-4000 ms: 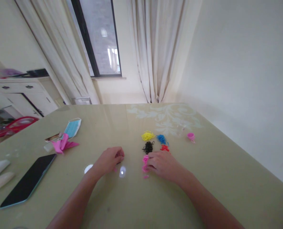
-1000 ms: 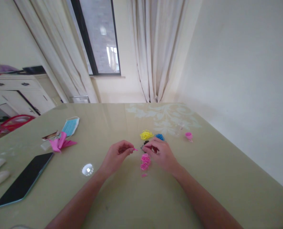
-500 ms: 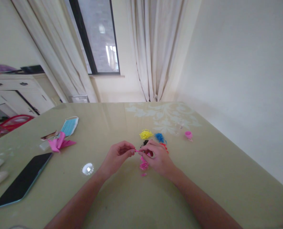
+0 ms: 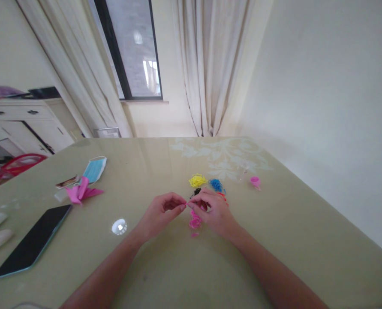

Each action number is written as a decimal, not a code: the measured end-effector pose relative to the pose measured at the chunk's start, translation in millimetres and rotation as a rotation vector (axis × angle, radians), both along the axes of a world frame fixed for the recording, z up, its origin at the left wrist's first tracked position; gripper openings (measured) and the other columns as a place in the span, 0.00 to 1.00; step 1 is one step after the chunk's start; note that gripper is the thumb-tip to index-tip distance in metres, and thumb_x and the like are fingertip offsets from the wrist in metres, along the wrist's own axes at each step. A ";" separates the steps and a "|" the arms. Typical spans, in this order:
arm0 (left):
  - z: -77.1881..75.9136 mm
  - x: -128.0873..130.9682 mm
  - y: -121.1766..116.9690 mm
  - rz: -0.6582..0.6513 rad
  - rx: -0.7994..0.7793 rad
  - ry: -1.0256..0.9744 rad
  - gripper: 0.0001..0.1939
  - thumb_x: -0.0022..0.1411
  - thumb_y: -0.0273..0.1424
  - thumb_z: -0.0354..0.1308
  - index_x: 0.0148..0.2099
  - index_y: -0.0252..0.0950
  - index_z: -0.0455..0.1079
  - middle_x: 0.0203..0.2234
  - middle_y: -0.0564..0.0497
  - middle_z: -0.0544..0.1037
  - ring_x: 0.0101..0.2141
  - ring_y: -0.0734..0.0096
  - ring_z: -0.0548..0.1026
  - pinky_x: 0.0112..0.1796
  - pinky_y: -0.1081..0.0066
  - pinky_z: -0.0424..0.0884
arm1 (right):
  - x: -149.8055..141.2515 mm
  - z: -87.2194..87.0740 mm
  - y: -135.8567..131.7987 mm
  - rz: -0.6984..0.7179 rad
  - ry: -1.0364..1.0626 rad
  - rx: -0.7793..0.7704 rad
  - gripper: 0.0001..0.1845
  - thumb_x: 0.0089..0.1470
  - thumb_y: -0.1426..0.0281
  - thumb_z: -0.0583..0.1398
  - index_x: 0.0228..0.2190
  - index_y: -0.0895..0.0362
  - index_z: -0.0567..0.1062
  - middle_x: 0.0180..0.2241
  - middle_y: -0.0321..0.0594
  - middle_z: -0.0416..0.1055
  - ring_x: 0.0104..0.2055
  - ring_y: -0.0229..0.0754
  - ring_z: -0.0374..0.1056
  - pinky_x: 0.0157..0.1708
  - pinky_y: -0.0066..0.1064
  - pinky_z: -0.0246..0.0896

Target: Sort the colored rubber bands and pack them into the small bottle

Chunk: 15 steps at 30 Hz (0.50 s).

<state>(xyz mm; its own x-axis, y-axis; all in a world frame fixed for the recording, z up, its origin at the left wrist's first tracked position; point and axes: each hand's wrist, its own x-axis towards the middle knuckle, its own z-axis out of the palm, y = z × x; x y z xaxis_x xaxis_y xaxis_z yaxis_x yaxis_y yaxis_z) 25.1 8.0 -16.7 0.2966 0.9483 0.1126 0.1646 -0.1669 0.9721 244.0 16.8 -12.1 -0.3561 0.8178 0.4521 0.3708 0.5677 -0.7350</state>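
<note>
Fingertips of my left hand point(image 4: 165, 211) and my right hand point(image 4: 215, 211) meet above the table, pinching a tiny pink rubber band point(image 4: 187, 204) between them. Most of the band is hidden by the fingers. Under and beside my right hand lies a pile of pink rubber bands point(image 4: 195, 221), with a small pink piece point(image 4: 194, 234) just nearer to me. Beyond the hands sit piles of yellow bands point(image 4: 197, 180) and blue bands point(image 4: 216, 185). Black bands point(image 4: 196, 192) and red bands point(image 4: 223, 198) show only partly behind my right hand.
A small pink cup-like item point(image 4: 255, 182) stands at the right, near a clear object point(image 4: 242, 172). To the left lie a dark tablet point(image 4: 33, 240), a folded pink paper shape point(image 4: 81, 192), a blue face mask point(image 4: 94, 169) and a shiny round object point(image 4: 119, 226).
My fingertips have come closer together, so less of the pink rubber band shows between them. The piles on the table stay where they were.
</note>
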 end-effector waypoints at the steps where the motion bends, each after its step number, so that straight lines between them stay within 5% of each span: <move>1: 0.5 0.4 -0.5 -0.009 0.005 0.010 0.15 0.64 0.43 0.67 0.42 0.36 0.80 0.36 0.46 0.85 0.37 0.63 0.82 0.41 0.65 0.77 | -0.2 0.3 -0.2 -0.001 0.003 -0.003 0.09 0.64 0.65 0.65 0.35 0.56 0.84 0.28 0.37 0.72 0.28 0.37 0.63 0.28 0.30 0.59; 15: 5.0 3.1 -5.7 -0.049 0.022 0.031 0.14 0.63 0.40 0.68 0.36 0.35 0.74 0.29 0.51 0.78 0.31 0.71 0.74 0.34 0.71 0.71 | -2.7 5.6 -5.0 0.027 0.051 -0.071 0.06 0.61 0.69 0.66 0.33 0.57 0.83 0.27 0.35 0.69 0.27 0.36 0.62 0.28 0.29 0.57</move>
